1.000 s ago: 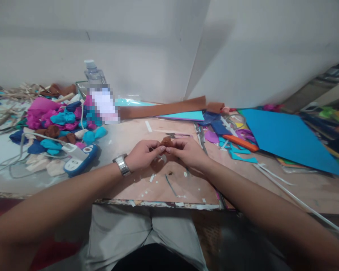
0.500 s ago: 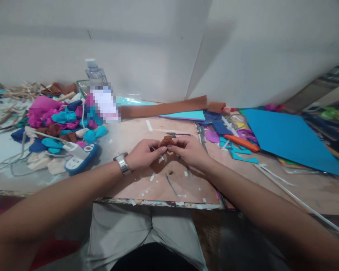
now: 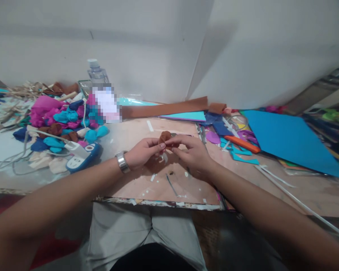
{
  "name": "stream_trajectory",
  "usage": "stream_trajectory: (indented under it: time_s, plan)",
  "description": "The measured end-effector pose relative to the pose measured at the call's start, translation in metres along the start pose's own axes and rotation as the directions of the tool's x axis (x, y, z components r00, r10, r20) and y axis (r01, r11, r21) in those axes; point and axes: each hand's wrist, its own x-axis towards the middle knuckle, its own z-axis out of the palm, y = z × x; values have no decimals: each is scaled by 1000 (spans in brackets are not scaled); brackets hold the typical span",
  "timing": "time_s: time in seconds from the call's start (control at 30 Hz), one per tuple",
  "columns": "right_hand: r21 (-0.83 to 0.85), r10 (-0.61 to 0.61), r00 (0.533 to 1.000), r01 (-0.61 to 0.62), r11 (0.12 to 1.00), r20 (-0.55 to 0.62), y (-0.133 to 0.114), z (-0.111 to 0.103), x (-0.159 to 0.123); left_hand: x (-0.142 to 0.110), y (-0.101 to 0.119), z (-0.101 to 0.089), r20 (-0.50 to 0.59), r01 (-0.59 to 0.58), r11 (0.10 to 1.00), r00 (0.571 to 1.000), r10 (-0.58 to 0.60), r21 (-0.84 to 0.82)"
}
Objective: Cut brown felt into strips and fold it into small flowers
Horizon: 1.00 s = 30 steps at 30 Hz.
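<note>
While both thumbs met at the crumpled brown paper point(image 3: 165, 137) half a second ago, the right thumb now stands apart from the left, and the paper rises higher over the left fingers. The left hand point(image 3: 142, 152) pinches it between thumb and fingers; the right hand point(image 3: 194, 151) has fingertips at its side, but I cannot tell whether they grip. Between the hands and the front edge of the table point(image 3: 192, 188), small scraps dot open surface. A blue power strip point(image 3: 83, 158) limits room leftward, an orange cutter point(image 3: 243, 143) rightward, and a long brown strip point(image 3: 166, 108) behind.
</note>
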Motion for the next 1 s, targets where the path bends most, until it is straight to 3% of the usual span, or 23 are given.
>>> stream_trajectory:
  time_s: [0.17, 0.33, 1.0]
  plan:
    - [-115, -118, 993, 118, 986, 7, 2, -6, 0, -1, -1, 0, 21, 29, 996, 999, -27, -80]
    - [-164, -240, 964, 257, 952, 114, 4, -10, 2, -2, 0, 0, 35, 72, 992, 997, -68, -107]
    - [-216, -197, 976, 212, 953, 89, 4, -9, 0, 0, -2, 1, -11, 82, 986, 996, -84, -146]
